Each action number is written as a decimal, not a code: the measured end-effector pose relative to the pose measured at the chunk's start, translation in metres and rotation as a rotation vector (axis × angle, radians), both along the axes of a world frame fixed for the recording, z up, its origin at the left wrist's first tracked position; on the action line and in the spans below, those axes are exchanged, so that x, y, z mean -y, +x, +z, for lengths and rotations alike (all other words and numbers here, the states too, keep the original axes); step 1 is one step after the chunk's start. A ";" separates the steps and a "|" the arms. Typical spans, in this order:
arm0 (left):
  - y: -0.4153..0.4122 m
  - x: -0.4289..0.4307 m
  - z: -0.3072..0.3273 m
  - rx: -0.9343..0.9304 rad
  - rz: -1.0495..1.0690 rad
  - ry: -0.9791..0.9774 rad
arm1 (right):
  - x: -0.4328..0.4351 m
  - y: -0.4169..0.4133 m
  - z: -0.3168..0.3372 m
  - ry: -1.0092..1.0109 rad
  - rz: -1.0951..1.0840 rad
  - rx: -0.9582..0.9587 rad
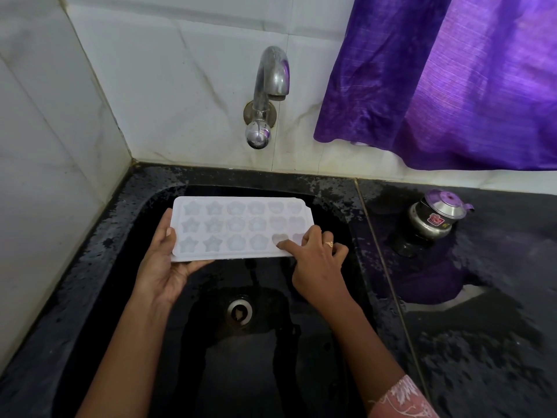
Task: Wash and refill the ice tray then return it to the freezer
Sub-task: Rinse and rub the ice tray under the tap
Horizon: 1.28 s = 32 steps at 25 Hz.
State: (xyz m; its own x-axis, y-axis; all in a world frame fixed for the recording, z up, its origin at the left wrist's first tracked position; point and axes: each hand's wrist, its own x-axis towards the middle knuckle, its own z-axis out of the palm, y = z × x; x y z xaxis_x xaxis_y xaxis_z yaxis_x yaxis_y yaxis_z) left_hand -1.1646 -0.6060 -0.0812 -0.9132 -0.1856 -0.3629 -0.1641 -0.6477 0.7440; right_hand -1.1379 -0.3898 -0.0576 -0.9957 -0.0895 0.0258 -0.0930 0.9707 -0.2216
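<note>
A white ice tray (238,227) with star, flower and heart shaped cups is held level over a black sink (126,236). My left hand (162,263) grips the tray's left end from below, thumb on its rim. My right hand (316,257) holds the tray's right near corner, with the index finger pressed into a heart cup. The cups look wet; I cannot tell how much water they hold. A chrome tap (268,95) sticks out of the tiled wall above the tray, and no water runs from it.
The sink drain (239,311) lies below the tray. A small steel pot with a lid (437,220) stands on the wet black counter at the right. A purple curtain (446,76) hangs at the upper right. White tiled walls close off the left and back.
</note>
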 end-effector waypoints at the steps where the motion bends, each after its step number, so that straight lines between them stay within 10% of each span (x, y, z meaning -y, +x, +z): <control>1: 0.000 0.000 0.000 0.002 0.000 0.001 | 0.000 0.001 0.001 0.001 -0.006 -0.006; 32: 0.001 -0.010 0.001 -0.006 -0.044 0.014 | 0.023 -0.004 0.001 0.010 0.069 -0.051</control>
State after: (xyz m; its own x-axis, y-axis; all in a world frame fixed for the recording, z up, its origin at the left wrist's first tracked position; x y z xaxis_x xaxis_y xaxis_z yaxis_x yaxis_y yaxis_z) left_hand -1.1638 -0.5959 -0.0802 -0.9223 -0.1404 -0.3600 -0.1881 -0.6505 0.7358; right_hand -1.1416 -0.4132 -0.0567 -0.9846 -0.1581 0.0752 -0.1705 0.9637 -0.2055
